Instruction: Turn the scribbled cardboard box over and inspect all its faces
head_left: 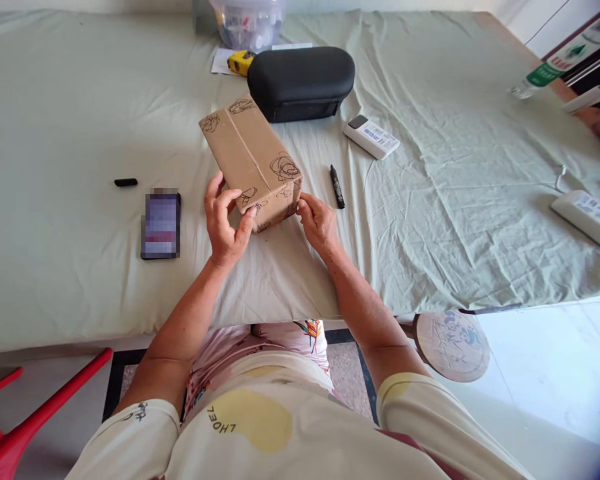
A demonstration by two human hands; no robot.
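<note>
Brown and rectangular, a cardboard box (253,153) with black scribbled loops near its corners sits just beyond the hands, over a tabletop (80,280) draped in wrinkled pale green cloth; whether its near edge is slightly raised cannot be told. Its long axis runs obliquely, from the far left toward the near right, so the short end faces the person. Both hands touch that near end, neither clearly closer. The left hand (227,223) curls around the near left corner, thumb on the end face and fingers along the top edge; the right hand (320,223) has its fingers bent in, thumb and fingertips closed against the near right corner.

Just right of the right hand lies an uncapped black marker pen (337,187); a black cylindrical cap (126,182) lies well apart on the left, near a dark, blurred-out smartphone (161,225). Behind the box stands a rounded black zippered case (303,80), with a yellow tape measure (241,63) at its left and a white oblong device (371,137) near its right end.
</note>
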